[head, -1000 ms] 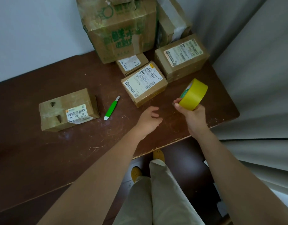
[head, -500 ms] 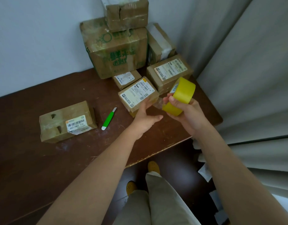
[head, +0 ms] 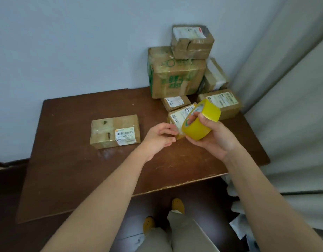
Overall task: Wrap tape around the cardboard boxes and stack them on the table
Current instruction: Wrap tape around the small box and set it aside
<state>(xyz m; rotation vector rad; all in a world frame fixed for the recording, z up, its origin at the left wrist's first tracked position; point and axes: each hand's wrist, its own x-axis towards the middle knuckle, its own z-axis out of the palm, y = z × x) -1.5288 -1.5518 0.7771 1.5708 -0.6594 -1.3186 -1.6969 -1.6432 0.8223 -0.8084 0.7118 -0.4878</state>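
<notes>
Our right hand (head: 214,135) grips the yellow tape roll (head: 200,122) above the table (head: 69,160), fingers curled round it. Our left hand (head: 158,138) pinches the roll's loose end. One box (head: 114,131) lies apart at left; the other boxes (head: 177,77) are stacked in the far corner.

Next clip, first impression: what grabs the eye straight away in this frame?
The bright yellow tape roll stands out first, gripped in the right hand above the brown table, while the left hand pinches at its loose end. Behind it, cardboard boxes pile up in the far right corner, the big green-printed box carrying a smaller box on top. A lone barcode-labelled box lies apart to the left.
</notes>
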